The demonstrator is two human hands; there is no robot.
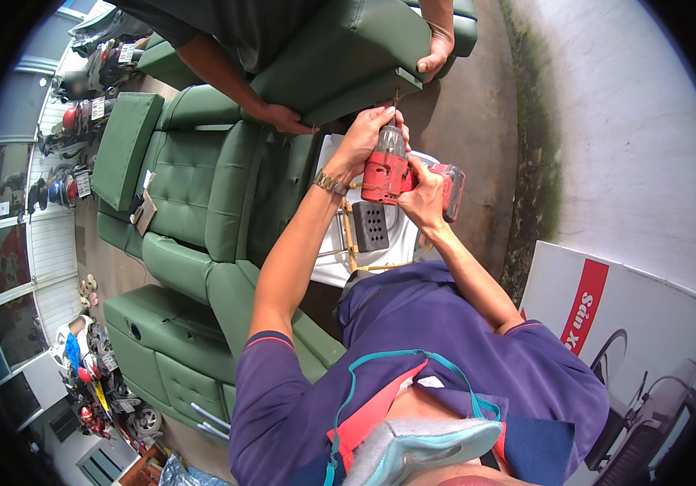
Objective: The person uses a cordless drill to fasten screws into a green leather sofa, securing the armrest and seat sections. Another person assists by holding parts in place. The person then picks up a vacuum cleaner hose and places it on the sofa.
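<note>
My right hand (423, 194) is wrapped round the handle of a red cordless drill (383, 178), whose battery sticks out on the right. My left hand (367, 138) closes about the drill's dark nose, with fingers near the bit. The bit points away from me at the lower edge of a green padded seat section (340, 61), close to a small metal bracket (406, 77). Whether the tip touches the section, I cannot tell. Across from me a co-worker steadies that section, one hand (287, 119) low on the left, the other hand (437, 50) at its right corner.
Green recliner seats (194, 190) fill the left side, with a brown card (144, 212) on one. A white plastic chair (332, 255) with a black perforated block (371, 226) stands below the drill. A wall (615, 121) and printed carton (554, 275) are right; parked motorbikes (89, 117) are far left.
</note>
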